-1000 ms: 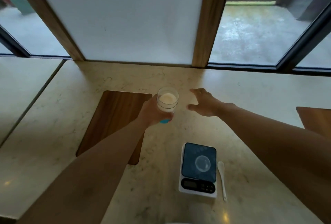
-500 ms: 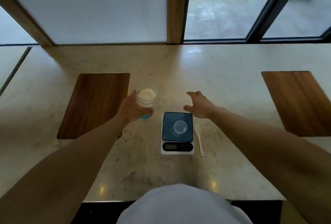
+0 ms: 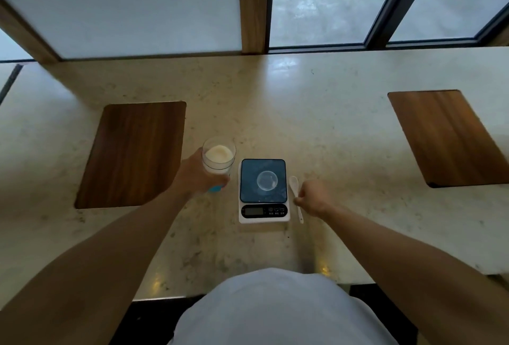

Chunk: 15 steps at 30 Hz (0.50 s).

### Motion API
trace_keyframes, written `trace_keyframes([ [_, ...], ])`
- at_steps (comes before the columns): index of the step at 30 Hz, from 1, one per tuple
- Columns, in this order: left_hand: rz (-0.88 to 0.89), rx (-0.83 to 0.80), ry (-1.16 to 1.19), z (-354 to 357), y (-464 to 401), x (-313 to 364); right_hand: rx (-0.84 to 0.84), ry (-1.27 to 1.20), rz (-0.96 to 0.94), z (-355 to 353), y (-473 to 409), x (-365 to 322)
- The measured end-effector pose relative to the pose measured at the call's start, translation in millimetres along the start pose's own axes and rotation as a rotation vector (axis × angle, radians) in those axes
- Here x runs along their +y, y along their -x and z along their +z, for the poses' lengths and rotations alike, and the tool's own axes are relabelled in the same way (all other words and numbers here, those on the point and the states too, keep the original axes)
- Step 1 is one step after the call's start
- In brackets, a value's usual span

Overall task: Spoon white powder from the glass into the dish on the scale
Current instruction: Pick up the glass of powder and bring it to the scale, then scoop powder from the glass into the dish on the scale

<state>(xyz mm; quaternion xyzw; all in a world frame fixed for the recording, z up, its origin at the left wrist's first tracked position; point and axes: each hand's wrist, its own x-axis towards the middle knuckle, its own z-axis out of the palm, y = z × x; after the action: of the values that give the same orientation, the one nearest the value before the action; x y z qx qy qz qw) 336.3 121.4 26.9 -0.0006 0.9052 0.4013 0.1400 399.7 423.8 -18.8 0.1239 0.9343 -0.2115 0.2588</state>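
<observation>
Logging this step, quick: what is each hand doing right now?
Left hand: closed around the glass of powder.
Right hand: fingers curled at the spoon; grip cannot be told.

— What is carrying everything here?
— A pale, speckled stone counter [image 3: 316, 124] is running along under the windows.
— What is lying on it?
— A dark wooden board [image 3: 132, 154] is lying flat to the left, and a second wooden board [image 3: 449, 138] is lying far to the right. A white scale [image 3: 264, 191] is sitting near the middle, between them.
— Anything beside the scale?
— A white spoon [image 3: 295, 193] is lying on the counter just to its right, bowl pointing to the far side.
</observation>
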Motion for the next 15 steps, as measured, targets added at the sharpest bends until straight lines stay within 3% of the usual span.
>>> trace_keyframes([
  [15, 0.021, -0.009, 0.005, 4, 9, -3, -0.074, -0.015, 0.088, 28, 17, 17],
])
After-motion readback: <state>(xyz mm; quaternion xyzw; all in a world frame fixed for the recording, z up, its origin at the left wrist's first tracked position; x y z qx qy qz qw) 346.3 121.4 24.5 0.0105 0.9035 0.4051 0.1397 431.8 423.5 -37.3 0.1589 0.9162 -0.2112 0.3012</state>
